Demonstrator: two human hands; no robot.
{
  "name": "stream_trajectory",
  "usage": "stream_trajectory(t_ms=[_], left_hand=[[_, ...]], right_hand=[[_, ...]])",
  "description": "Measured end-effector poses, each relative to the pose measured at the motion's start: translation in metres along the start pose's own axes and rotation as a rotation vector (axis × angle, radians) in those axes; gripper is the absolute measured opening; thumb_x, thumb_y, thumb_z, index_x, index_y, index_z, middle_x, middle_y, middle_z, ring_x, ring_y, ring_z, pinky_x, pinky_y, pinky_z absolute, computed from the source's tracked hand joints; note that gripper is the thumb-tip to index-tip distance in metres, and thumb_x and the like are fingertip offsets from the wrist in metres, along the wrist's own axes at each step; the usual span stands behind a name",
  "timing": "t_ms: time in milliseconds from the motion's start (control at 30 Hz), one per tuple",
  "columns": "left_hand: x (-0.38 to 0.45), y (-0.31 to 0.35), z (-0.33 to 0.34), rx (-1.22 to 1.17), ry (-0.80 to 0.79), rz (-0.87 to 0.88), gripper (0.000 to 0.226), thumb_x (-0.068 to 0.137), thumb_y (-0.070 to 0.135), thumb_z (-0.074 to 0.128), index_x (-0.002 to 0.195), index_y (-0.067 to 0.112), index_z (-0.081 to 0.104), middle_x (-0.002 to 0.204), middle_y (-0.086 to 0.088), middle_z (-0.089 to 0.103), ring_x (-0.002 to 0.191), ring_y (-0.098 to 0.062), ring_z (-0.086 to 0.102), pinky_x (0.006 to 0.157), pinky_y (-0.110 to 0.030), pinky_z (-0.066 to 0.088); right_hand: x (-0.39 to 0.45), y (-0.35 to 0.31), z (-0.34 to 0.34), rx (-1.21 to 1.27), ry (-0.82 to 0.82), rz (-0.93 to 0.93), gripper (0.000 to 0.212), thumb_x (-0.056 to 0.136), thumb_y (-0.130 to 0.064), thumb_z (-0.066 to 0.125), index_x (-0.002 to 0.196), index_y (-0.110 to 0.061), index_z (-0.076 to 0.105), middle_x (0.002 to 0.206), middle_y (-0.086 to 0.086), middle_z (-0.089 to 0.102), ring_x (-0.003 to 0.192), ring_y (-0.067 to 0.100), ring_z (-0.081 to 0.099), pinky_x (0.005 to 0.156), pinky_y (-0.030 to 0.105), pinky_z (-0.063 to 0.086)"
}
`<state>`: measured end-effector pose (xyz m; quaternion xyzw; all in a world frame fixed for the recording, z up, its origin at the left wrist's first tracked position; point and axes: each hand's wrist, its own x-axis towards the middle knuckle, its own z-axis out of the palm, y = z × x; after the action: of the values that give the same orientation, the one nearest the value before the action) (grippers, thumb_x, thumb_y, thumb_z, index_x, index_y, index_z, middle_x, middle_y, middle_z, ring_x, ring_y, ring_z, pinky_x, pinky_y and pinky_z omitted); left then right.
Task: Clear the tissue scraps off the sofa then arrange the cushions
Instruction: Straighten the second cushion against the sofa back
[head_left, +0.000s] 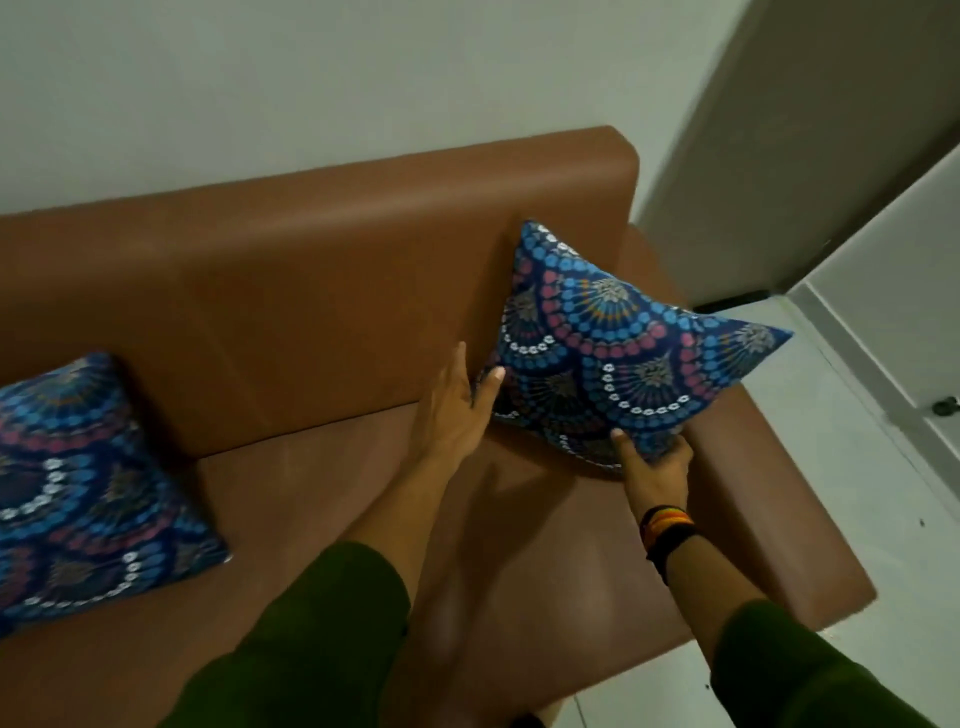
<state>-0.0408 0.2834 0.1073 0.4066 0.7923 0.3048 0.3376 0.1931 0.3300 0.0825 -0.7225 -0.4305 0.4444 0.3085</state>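
surface: brown sofa (322, 291) | on seat: left cushion (78, 488), against backrest | right cushion (618, 353), by armrest

The scene holds one brown sofa (322, 270) and two blue patterned cushions: one at the left (78, 483), one at the right (623, 348). Two hands show, the left hand (457, 410) and the right hand (655, 464), and one banded wrist strap (667, 527).

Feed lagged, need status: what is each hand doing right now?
Left hand: closed on the left edge of the right cushion.
Right hand: gripping the same cushion's lower corner.
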Motion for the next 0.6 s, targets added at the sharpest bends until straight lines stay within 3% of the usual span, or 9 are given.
stream_trajectory(t_ms=[100, 200, 333, 433, 600], left_hand=[[0.042, 0.03, 0.03, -0.088, 0.019, -0.043, 0.092, 0.09, 0.08, 0.04, 0.161, 0.029, 0.013, 0.168, -0.001, 0.024, 0.152, -0.025, 0.027, 0.121, -0.048, 0.031], [0.067, 0.042, 0.052, -0.208, 0.002, -0.025, 0.09, 0.082, 0.083, 0.053, 0.155, 0.036, 0.027, 0.157, 0.005, 0.044, 0.142, -0.021, 0.044, 0.115, -0.051, 0.041], [0.074, 0.045, 0.06, -0.291, 0.022, -0.103, 0.088, 0.076, 0.081, 0.063, 0.146, 0.034, 0.039, 0.146, 0.005, 0.053, 0.133, -0.023, 0.053, 0.109, -0.049, 0.047], [0.051, 0.038, 0.061, -0.334, 0.168, -0.107, 0.072, 0.084, 0.075, 0.06, 0.141, 0.035, 0.043, 0.14, 0.007, 0.055, 0.132, -0.021, 0.051, 0.108, -0.043, 0.046], [0.003, 0.002, 0.043, -0.348, 0.467, -0.237, 0.072, 0.083, 0.083, 0.051, 0.136, 0.035, 0.045, 0.137, 0.007, 0.058, 0.131, -0.022, 0.053, 0.112, -0.05, 0.043]], right_hand=[[0.05, -0.002, -0.01, 0.042, -0.073, -0.049, 0.085, 0.074, -0.038, 0.084, 0.138, -0.012, 0.034, 0.139, 0.011, 0.05, 0.124, 0.032, 0.052, 0.103, 0.044, 0.045], [0.078, 0.005, -0.014, 0.064, -0.135, -0.089, 0.097, 0.06, -0.048, 0.091, 0.137, -0.021, 0.038, 0.136, 0.003, 0.054, 0.122, 0.023, 0.056, 0.102, 0.044, 0.049], [0.085, 0.005, -0.018, 0.151, -0.197, -0.108, 0.092, 0.068, -0.037, 0.09, 0.14, -0.024, 0.034, 0.135, -0.004, 0.053, 0.118, 0.015, 0.055, 0.097, 0.032, 0.047], [0.077, -0.01, -0.011, 0.203, -0.251, -0.131, 0.091, 0.072, -0.046, 0.085, 0.144, -0.031, 0.032, 0.138, -0.008, 0.052, 0.121, 0.014, 0.054, 0.099, 0.033, 0.046], [0.048, -0.038, 0.027, 0.21, -0.348, -0.123, 0.084, 0.069, -0.046, 0.086, 0.137, -0.024, 0.042, 0.129, -0.007, 0.058, 0.113, 0.013, 0.058, 0.095, 0.032, 0.049]])
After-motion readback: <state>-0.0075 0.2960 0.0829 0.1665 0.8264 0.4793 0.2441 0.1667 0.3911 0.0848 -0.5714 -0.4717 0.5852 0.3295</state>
